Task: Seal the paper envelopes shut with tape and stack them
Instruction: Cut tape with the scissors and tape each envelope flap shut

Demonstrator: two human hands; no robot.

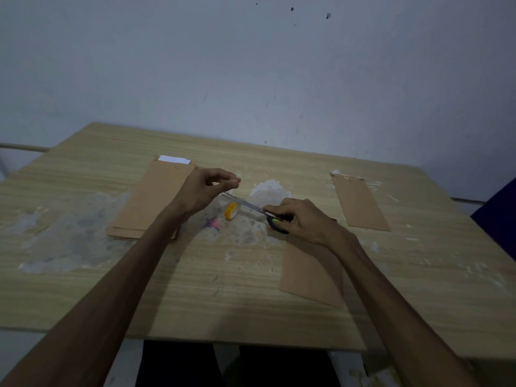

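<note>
Wooden table [195, 289], dim light. My right hand [304, 219] grips the black-handled scissors [251, 206], blades pointing left toward my left hand [206, 188]. Left thumb and fingertips pinched together above the tape roll [231, 211]; tape strip itself too faint to confirm. Stack of brown envelopes [148, 199] lies under my left wrist. One envelope [310, 272] under my right forearm, another [360, 202] far right, well apart.

Wooden table [195, 289], envelopes [148, 202], tape roll [231, 211]
</note>
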